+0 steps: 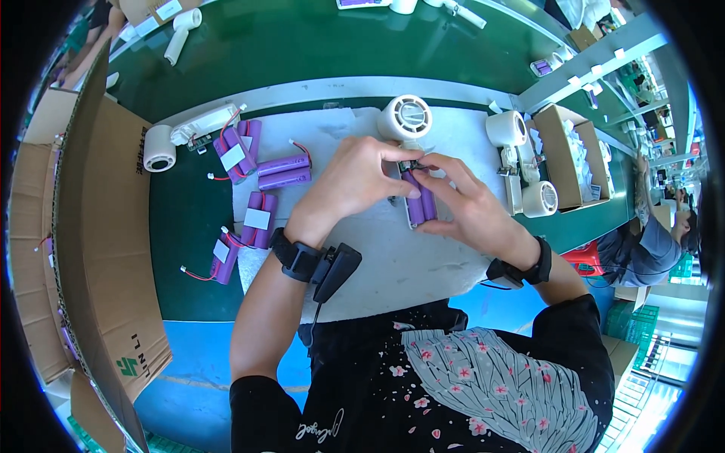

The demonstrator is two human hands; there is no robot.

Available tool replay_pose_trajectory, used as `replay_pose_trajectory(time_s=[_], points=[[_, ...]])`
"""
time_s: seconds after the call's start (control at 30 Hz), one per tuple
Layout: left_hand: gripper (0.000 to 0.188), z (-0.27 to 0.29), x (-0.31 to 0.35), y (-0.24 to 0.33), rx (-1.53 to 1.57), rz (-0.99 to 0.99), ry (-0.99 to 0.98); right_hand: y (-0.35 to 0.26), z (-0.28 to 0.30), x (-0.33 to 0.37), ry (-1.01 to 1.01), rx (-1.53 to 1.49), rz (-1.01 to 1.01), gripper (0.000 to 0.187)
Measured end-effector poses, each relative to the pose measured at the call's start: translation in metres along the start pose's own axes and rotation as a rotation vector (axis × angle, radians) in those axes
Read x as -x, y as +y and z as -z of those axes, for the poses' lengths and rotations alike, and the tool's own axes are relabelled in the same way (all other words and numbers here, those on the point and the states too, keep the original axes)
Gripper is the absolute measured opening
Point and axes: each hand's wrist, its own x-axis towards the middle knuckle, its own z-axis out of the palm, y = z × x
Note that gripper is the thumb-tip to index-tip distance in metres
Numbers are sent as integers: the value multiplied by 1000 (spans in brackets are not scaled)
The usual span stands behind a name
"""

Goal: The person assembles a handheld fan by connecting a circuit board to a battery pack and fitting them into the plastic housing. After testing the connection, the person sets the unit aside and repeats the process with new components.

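A white handheld fan lies on the grey mat, its round grille away from me and its opened handle toward me. A purple two-cell battery pack sits in the handle. My left hand grips the handle's left side, thumb on the pack and index finger at the handle's upper end. My right hand is closed around the right side, its fingers pinching near small dark parts and wires above the cells. The fingertips partly hide these parts.
Several loose purple battery packs with red-and-white leads lie left. Another white fan stands behind them; more opened fans lie right. A small carton holds white parts. A tall cardboard box borders the left side. A person sits far right.
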Motion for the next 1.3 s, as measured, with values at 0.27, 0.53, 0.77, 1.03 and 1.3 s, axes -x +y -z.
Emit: replay_pose_trajectory(time_s=[0.27,0.53,0.77,1.03,1.3], points=[[48,-12,-4,-7,9,-107,257,23,5,-32,55,106,-151,62],[35,-14,-11,-18,10,-191,359,105,71,-142,174,459,-290,47],[24,-15,-8,-39,-7,-183,387,303,130,-195,-4,738,-469,38],[16,-20,-15,-36,-18,-215,398,420,120,-160,-262,744,-790,48],[12,-26,-28,-34,-27,-238,403,276,140,-157,-150,739,-846,42]])
